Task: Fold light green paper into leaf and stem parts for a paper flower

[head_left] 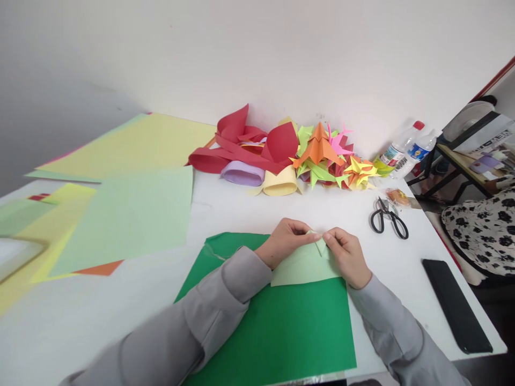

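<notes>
My left hand point(284, 241) and my right hand point(346, 255) meet over a pale green folded paper point(300, 267). Both pinch its top, where a small folded flap stands up between the fingertips. The pale paper lies on a dark green sheet point(277, 327) spread on the white table point(225, 209). Grey sleeves cover both forearms.
Large pale green and yellow sheets point(129, 214) lie at the left. A heap of coloured origami and rolled paper point(289, 155) sits at the back wall. Black scissors point(388, 217), two plastic bottles point(406, 147) and a black phone point(456, 305) are at the right. A person in a patterned garment point(483, 225) sits beyond the table's right edge.
</notes>
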Tool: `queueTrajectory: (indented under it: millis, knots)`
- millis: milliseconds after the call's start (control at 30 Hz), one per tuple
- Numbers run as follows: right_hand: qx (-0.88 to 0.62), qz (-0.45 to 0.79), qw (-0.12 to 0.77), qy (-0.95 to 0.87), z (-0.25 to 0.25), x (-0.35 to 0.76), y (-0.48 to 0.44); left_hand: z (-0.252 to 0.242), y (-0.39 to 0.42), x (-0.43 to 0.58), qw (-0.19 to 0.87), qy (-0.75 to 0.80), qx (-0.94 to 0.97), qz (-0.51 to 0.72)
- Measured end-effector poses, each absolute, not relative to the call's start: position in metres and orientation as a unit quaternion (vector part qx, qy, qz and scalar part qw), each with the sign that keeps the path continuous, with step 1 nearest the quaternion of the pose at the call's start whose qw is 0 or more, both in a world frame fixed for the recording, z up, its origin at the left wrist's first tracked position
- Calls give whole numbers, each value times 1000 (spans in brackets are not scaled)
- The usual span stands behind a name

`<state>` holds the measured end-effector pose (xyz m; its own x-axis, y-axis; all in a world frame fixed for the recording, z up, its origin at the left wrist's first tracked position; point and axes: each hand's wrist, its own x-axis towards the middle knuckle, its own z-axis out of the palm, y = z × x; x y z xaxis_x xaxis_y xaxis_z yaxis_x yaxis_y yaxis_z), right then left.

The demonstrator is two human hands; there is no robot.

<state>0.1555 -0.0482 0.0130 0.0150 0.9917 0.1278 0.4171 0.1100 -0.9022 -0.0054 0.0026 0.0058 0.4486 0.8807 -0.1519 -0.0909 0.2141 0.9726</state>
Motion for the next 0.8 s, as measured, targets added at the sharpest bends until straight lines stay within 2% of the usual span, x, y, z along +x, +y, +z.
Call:
queueTrajectory:
  millis: [267, 500, 800]
  knots:
    - [-575, 331, 426, -615, 13, 155, -48, 8, 2, -6, 674, 377, 525, 358]
    - [-552, 396, 433, -591, 11, 155, -47, 9, 4, -7, 683, 378, 511, 360]
    - [-550, 398, 444, -585, 11, 155, -47, 11, 1, -5, 733, 370, 445, 357]
